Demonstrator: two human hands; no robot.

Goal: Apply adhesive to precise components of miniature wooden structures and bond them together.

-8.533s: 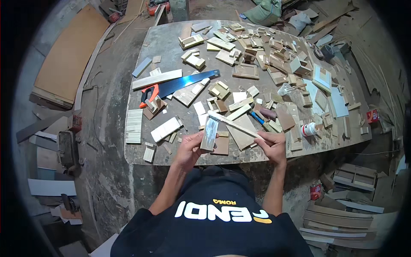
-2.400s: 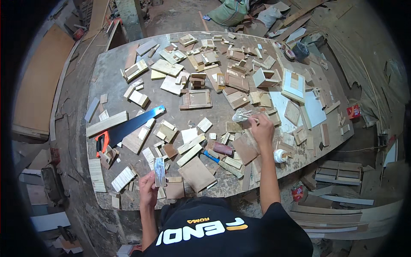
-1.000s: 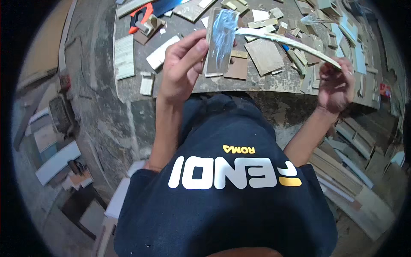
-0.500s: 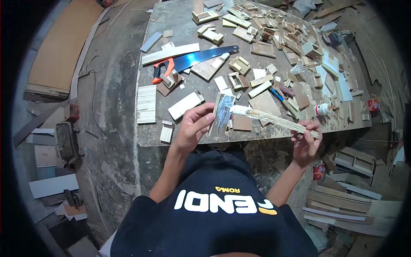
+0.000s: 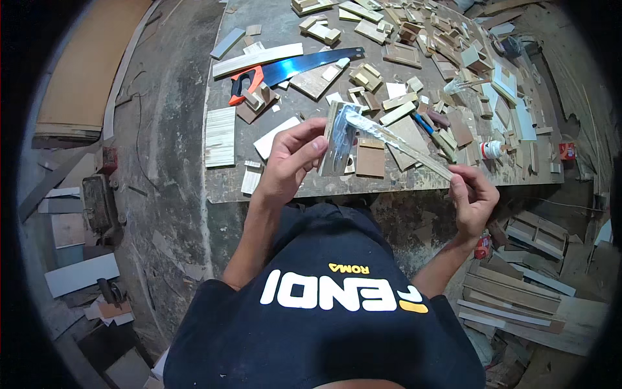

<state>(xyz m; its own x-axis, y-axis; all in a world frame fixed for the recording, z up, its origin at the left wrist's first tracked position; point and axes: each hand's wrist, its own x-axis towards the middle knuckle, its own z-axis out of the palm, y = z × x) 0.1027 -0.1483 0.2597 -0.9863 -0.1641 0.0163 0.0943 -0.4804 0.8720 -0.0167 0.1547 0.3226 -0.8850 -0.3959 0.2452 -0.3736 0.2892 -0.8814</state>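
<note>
Pinched between the thumb and fingers of my left hand (image 5: pixel 289 160) is a small flat wooden board (image 5: pixel 338 154), tilted up, with white glue smeared over its upper face. My right hand (image 5: pixel 474 200) grips the lower end of a thin wooden stick (image 5: pixel 414 153). The stick's far end is coated in white glue and touches the board near its top edge. Both hands are above the near edge of the workbench (image 5: pixel 275 190). Behind the board lies a small brown wooden block (image 5: pixel 370 162) with a pale strip along its top.
A handsaw (image 5: pixel 304 67) with an orange and black handle lies on the bench at left. Many small wooden assemblies and offcuts cover the far and right side. A white bottle with a red band (image 5: pixel 490 150) lies right of the stick. Planks (image 5: pixel 508 292) are stacked on the floor at right.
The stick's gluey end has moved up to the board's top edge, and the stick slopes more steeply. My right hand is slightly lower relative to the board. The view has shifted a little.
</note>
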